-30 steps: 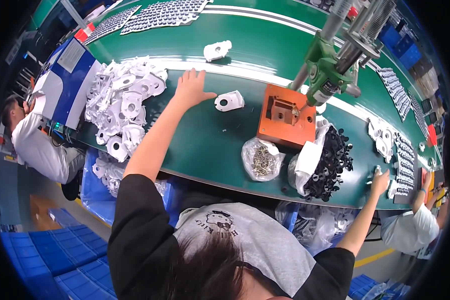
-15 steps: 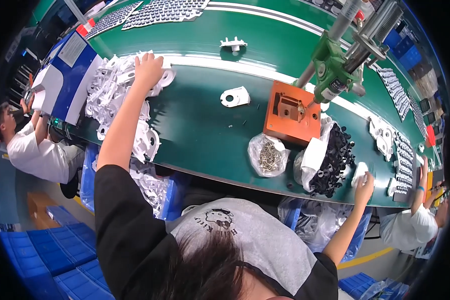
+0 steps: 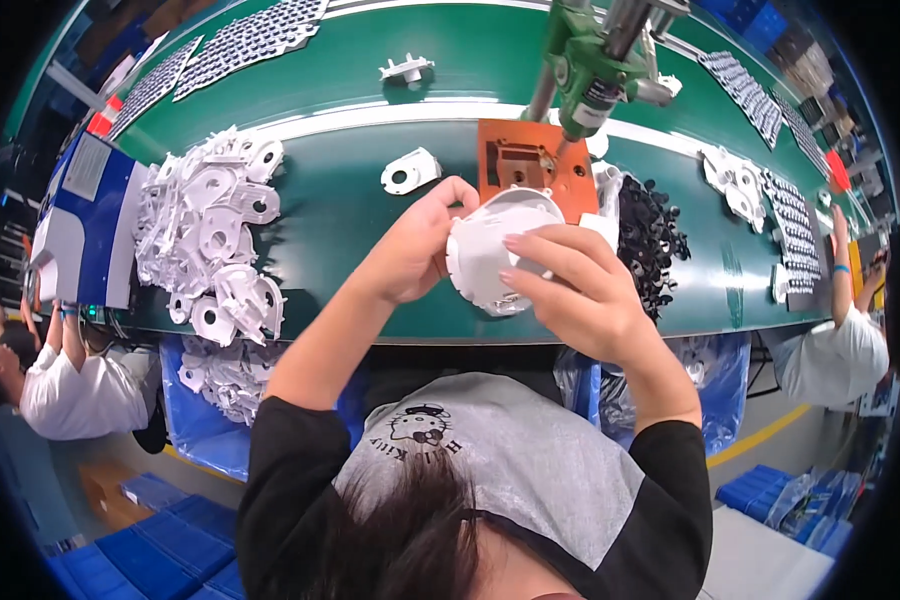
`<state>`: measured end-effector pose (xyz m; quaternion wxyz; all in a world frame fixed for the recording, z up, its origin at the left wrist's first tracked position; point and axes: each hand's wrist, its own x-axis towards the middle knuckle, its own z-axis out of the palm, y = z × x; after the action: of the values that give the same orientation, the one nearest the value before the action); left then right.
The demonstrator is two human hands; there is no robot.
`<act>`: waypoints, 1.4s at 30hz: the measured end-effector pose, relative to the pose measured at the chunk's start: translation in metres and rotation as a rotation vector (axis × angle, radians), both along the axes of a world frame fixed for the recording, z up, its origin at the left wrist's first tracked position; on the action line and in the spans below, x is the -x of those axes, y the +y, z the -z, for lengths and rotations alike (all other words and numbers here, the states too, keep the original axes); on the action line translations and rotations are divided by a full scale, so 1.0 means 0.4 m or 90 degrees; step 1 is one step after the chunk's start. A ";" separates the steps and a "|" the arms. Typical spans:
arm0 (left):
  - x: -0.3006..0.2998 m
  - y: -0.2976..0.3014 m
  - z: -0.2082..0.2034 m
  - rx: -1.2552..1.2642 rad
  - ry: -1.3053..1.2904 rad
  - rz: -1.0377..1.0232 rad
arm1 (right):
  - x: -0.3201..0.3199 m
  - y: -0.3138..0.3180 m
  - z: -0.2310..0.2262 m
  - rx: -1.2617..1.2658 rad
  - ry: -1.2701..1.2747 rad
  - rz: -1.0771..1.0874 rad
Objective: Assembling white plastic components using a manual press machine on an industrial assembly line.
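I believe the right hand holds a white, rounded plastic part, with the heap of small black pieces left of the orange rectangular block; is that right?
Not quite: the head view shows the heap of small black pieces to the right of the orange rectangular block, not the left. The right hand does hold the white, rounded plastic part.

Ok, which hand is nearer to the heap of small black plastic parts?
Right. The right hand is just left of the heap, on the white plastic housing; the left hand is farther left, at the housing's left edge.
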<state>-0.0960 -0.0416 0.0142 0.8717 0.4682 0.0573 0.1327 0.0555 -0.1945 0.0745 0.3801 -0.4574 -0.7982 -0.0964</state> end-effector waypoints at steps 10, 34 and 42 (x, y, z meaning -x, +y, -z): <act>0.008 -0.066 -0.011 0.147 0.132 -0.020 | -0.006 0.000 0.011 0.161 0.053 -0.087; -0.330 0.183 0.059 -0.757 0.285 -0.211 | -0.448 -0.348 0.360 0.373 0.226 0.756; -0.378 0.175 0.124 -0.976 0.325 -0.385 | -0.459 -0.353 0.404 0.259 0.313 0.731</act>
<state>0.0553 0.0286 -0.0355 0.2025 0.9076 0.2684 0.2516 0.2391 -0.3356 -0.0872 0.3452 -0.8823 -0.3192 -0.0238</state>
